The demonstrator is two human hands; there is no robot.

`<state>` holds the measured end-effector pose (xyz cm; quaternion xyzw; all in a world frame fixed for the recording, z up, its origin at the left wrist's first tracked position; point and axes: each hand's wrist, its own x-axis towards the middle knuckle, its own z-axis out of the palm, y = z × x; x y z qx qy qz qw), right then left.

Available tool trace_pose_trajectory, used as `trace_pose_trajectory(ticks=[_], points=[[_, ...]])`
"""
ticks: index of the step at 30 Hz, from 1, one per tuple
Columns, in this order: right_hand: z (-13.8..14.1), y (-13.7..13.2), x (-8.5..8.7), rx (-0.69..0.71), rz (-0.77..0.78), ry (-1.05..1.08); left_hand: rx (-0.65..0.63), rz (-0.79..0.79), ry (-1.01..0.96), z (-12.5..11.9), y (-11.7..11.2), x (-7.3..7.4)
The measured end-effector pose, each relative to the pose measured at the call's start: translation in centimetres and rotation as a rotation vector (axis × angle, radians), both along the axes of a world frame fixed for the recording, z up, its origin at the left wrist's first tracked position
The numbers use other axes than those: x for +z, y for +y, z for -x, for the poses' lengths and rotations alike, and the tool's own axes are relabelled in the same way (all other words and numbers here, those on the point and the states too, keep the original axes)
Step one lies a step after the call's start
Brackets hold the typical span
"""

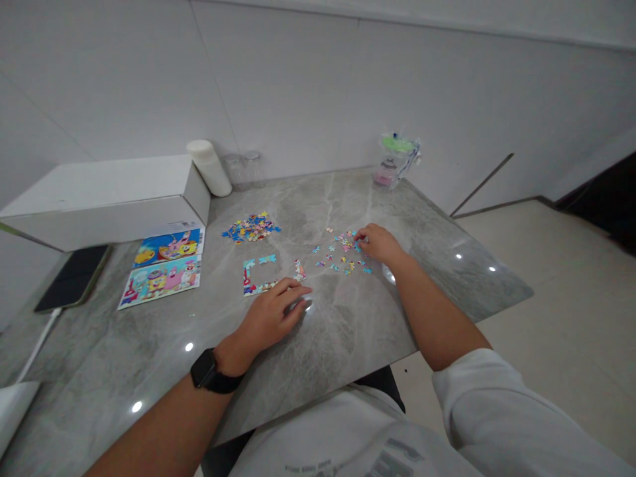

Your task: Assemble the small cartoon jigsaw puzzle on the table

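A partly joined jigsaw puzzle border (250, 281) lies on the grey marbled table, its right and upper sides broken by gaps. My left hand (275, 310) rests at the border's lower right, fingers apart and holding nothing. To the right, loose puzzle pieces (334, 267) are scattered. Over their far right edge, my right hand (380, 244) has its fingers bent together at a puzzle piece (356, 244), partly hidden by the fingertips. A denser heap of puzzle pieces (252, 227) sits behind the border. Two cartoon picture sheets (161, 279) lie to the left.
A long white box (104, 199) stands at the back left, beside a white bottle (211, 169) and two clear glasses (253, 169). A phone (73, 278) with a white cable lies at far left. At the back right is a clear plastic bag (396, 161) with coloured contents.
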<state>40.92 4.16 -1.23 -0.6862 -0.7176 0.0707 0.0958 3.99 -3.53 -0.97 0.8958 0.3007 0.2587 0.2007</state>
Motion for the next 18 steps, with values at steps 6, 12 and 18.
trace_pose_trajectory(ticks=[6, 12, 18], points=[[-0.7, -0.2, 0.9, -0.088, 0.032, 0.342, -0.003, -0.014, -0.001, 0.0, -0.1, -0.1], [0.1, -0.4, 1.7, -0.074, 0.105, 0.779, -0.003, -0.002, 0.001, 0.0, 0.0, 0.2], [1.7, -1.2, 2.4, -0.067, 0.106, 0.882, 0.009, 0.006, -0.007, -0.2, 0.0, -0.1]])
